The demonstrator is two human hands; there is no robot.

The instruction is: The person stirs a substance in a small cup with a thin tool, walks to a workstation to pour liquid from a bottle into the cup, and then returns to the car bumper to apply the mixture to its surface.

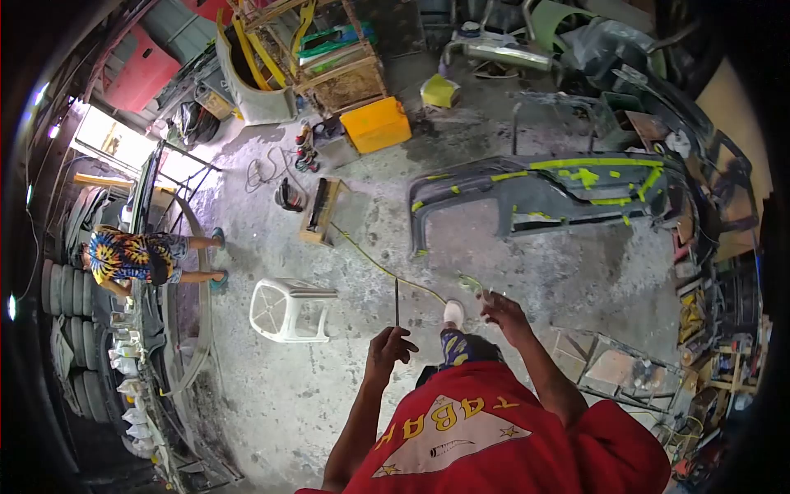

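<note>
A thin dark stick (397,303) points straight up out of my left hand (390,352), whose fingers are closed around its lower end. My right hand (504,316) is raised to the right, its fingers pinched together. A crumpled pale green strip (471,283), which looks like masking tape, extends from those fingertips. Beneath and between the hands are my white shoe (453,313) and patterned shorts (457,349). A yellow-green cord (387,269) runs along the floor to the shoe.
Ahead lies a large dark vehicle bumper (527,193) with bright green tape. A white plastic chair (290,310) lies tipped over on the left, beyond it a person (132,254) in a colourful shirt. A wooden stand (321,212) and yellow box (376,125) are farther off; a metal frame (617,370) is right.
</note>
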